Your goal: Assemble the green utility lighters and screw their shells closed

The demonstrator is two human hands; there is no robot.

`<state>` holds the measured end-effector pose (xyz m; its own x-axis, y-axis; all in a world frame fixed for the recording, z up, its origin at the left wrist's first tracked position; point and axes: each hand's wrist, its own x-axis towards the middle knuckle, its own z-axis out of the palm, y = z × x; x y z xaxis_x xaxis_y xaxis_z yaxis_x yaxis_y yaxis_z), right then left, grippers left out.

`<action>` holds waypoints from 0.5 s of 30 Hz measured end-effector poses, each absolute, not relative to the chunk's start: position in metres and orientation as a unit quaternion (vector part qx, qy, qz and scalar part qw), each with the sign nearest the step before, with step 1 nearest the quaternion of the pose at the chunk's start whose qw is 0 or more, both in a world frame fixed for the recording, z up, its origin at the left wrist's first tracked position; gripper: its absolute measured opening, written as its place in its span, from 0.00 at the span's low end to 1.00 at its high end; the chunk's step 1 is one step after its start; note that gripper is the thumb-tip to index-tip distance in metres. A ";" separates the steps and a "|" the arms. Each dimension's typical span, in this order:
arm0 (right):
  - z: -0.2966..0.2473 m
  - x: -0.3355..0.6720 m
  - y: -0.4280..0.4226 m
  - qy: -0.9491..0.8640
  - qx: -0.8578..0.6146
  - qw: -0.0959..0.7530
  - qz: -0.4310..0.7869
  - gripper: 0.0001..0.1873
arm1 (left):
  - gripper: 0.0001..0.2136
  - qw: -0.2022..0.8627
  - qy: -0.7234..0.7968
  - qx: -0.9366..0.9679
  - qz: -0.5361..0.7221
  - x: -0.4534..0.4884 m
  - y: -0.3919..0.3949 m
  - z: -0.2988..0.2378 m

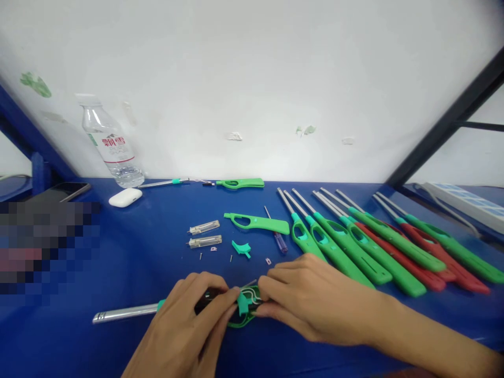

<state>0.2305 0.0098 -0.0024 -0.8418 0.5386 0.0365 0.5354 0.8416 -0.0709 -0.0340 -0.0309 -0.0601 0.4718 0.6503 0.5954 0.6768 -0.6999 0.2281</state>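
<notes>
A long-nosed lighter [129, 312] lies opened on the blue table [137, 262], its metal tube pointing left and its green half-shell under my fingers. My left hand [189, 325] pinches the body near a black part. My right hand [311, 299] pinches the teal trigger [244, 303] and the thin wires beside it. Both hands are closed on the lighter. Behind them lie a green shell half [258, 223], a loose teal trigger piece [241, 248], two clear fuel tanks [205, 234], tiny screws and a small screwdriver [277, 236].
A row of several green and red lighters [378, 247] fans out on the right. Another taken-apart lighter [220, 183] lies by the white wall. A water bottle [112, 147], a white earbud case [125, 197] and a phone [65, 191] sit at back left. A power strip [468, 205] lies far right.
</notes>
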 end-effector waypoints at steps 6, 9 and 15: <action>-0.005 0.232 0.010 -0.961 -0.272 0.046 0.023 0.17 | 0.09 -0.009 -0.396 -0.848 -0.353 -0.026 -0.037 -0.055; -0.007 0.232 0.011 -0.963 -0.261 0.058 0.022 0.17 | 0.09 -0.013 -0.385 -0.849 -0.361 -0.025 -0.035 -0.055; -0.010 0.232 0.012 -0.965 -0.243 0.094 0.014 0.19 | 0.07 -0.016 -0.376 -0.851 -0.367 -0.028 -0.033 -0.061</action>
